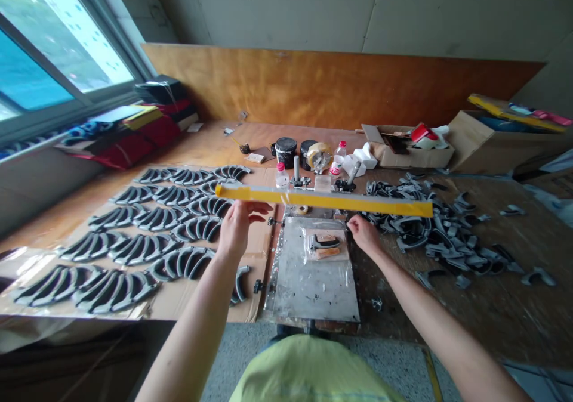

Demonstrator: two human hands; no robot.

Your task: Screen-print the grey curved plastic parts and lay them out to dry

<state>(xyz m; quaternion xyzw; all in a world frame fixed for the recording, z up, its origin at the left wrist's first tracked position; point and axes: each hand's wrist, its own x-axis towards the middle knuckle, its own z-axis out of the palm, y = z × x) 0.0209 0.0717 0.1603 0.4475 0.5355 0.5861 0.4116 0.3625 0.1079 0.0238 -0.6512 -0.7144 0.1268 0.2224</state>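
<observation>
Curved grey pieces point(111, 290) lay in fanned rows on cardboard point(258, 253) at the left and in a heap point(414, 227) at the right, while a single piece point(330, 243) rested on a pale pad point(345, 254) on the metal plate point(313, 291) in the middle. The left hand point(238, 223) had its fingers parted, just below the left end of a yellow-edged bar point(358, 203); I could not tell whether they touched. The right hand point(364, 234), fingers curled, was beside the plate's far right corner, its grip unclear.
</observation>
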